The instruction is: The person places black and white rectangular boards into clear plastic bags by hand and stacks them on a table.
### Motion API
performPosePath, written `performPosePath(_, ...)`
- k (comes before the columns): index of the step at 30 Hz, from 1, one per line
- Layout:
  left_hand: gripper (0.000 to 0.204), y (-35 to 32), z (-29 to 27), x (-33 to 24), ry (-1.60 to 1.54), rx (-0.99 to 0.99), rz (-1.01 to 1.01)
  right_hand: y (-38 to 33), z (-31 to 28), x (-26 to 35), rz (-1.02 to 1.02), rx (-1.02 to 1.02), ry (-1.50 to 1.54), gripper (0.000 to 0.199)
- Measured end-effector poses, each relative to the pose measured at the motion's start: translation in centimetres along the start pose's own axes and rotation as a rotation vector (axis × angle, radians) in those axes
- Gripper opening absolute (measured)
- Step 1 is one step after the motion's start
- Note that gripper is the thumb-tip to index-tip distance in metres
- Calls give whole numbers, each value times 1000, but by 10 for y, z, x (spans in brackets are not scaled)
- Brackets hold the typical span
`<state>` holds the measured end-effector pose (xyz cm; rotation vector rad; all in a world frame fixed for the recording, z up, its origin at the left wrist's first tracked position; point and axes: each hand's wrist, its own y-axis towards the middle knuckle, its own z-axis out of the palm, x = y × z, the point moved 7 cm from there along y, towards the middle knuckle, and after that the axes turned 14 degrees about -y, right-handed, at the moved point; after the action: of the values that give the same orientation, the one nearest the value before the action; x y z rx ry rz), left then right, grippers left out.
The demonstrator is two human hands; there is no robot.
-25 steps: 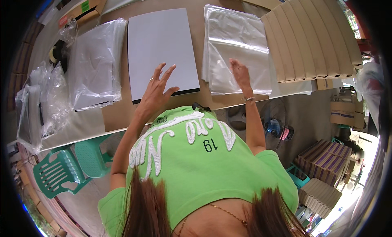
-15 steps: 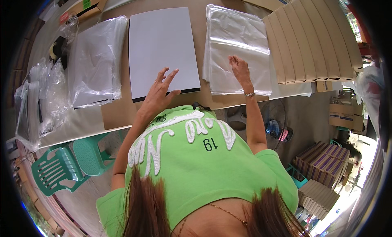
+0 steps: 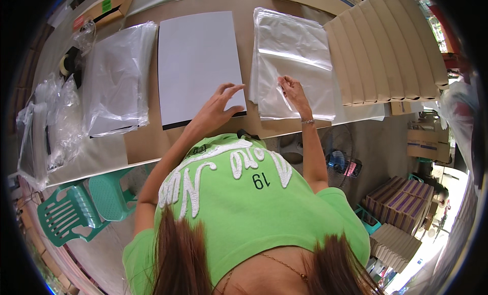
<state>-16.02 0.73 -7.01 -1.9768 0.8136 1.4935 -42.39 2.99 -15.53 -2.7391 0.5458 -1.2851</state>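
Note:
A stack of clear plastic bags (image 3: 292, 46) lies right of the middle of the table. My right hand (image 3: 295, 94) is over its near part, fingers pinched on the plastic, which rises in a fold beneath them. My left hand (image 3: 222, 104) hovers above the near right corner of a pile of white sheets (image 3: 195, 56), fingers spread and holding nothing. A black edge shows along the near side of that pile. Left of it lies a stack of sheets in clear plastic bags (image 3: 119, 76).
Flat brown cartons (image 3: 381, 51) stand in a row at the table's right. A tape roll (image 3: 68, 65) and crumpled clear plastic (image 3: 63, 112) are at the left. Green plastic stools (image 3: 109, 193) stand below the left edge. A fan (image 3: 338, 157) is on the floor at right.
My left hand has moved right across the white sheets toward the bags. My right hand has shifted slightly left and nearer, and a fold of plastic now lifts under its fingers.

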Motion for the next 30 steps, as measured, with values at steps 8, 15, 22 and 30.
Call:
performPosePath(8, 59, 96, 68, 48, -194, 79, -255, -4, -5, 11, -20, -106, 96, 34)
performPosePath(15, 47, 120, 72, 69, -318, 36, -308, -17, -18, 27, -115, -62, 150, 21)
performPosePath(22, 41, 133, 71, 73, -463, -53, -300, 4, -20, 27, -205, 151, 98, 18)
performPosePath(30, 39, 130, 68, 73, -575, -103, -256, 61, -81, 28, -223, 129, 31, 18)
